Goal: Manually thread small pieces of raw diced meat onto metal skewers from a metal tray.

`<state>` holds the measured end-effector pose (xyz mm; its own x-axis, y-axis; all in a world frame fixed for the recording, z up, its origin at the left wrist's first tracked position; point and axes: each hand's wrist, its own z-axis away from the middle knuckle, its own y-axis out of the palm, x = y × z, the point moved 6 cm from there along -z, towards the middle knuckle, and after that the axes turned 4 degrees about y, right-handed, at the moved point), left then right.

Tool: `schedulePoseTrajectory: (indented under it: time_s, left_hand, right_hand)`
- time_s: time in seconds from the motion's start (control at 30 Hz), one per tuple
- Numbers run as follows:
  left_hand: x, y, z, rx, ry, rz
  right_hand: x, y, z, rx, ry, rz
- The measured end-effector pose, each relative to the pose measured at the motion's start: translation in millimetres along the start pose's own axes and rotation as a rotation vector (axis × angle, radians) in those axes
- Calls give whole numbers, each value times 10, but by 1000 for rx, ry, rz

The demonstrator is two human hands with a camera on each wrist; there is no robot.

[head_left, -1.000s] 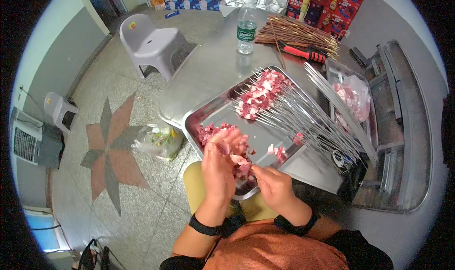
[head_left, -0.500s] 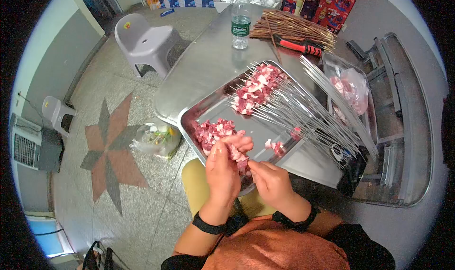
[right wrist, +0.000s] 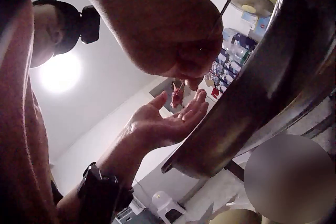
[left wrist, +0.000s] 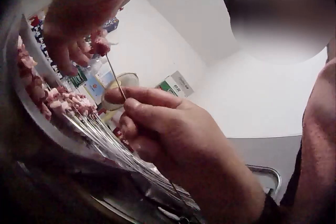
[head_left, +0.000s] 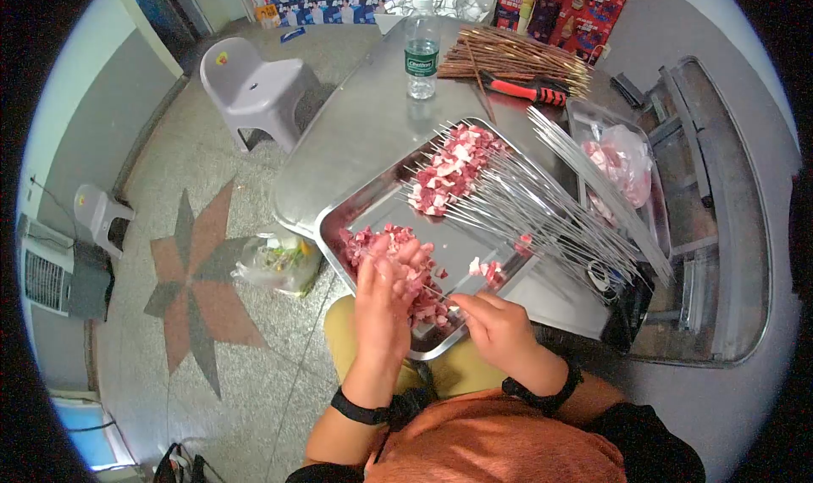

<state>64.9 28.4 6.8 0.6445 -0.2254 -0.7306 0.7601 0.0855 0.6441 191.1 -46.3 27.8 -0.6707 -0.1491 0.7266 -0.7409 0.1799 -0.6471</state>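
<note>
In the head view the left hand [head_left: 383,309] is held palm up over the loose diced meat [head_left: 415,271] at the tray's near left, fingers nearly straight. The right hand [head_left: 501,330] pinches a thin metal skewer between thumb and fingers. From the left wrist, that skewer [left wrist: 114,71] runs up from the right hand [left wrist: 168,129] to a meat piece [left wrist: 100,44] beside the left hand's fingers. In the right wrist view the left hand [right wrist: 163,124] lies under meat [right wrist: 177,97] at the skewer's end; whether it touches is unclear.
Meat-loaded skewers [head_left: 457,169] lie across the steel tray [head_left: 339,205], handles to the right. Beyond are a water bottle [head_left: 421,59], a bundle of brown sticks [head_left: 517,59], a red-handled tool [head_left: 517,88] and bagged meat [head_left: 622,165]. A grey chair [head_left: 254,89] stands left.
The left hand has drawn slightly left, its fingers straighter and more upright than half a second ago. The right hand still pinches the skewer, with more bare metal showing between the hands.
</note>
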Motion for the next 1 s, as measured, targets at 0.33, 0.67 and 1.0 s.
schedulePoseTrajectory:
  time_s: [0.33,0.67,1.0]
  left_hand:
    - [92,-98,-18,120,-24,-18]
    - [-251,-412,-249,120,99,-90]
    - [-343,-610,-202,141,151,-149]
  right_hand:
    - [-53,-102,-64,-55,-16,-61]
    - [-705,-516,-896,-95,-6,557]
    - [-751,-1117,-1059,26,-24,857]
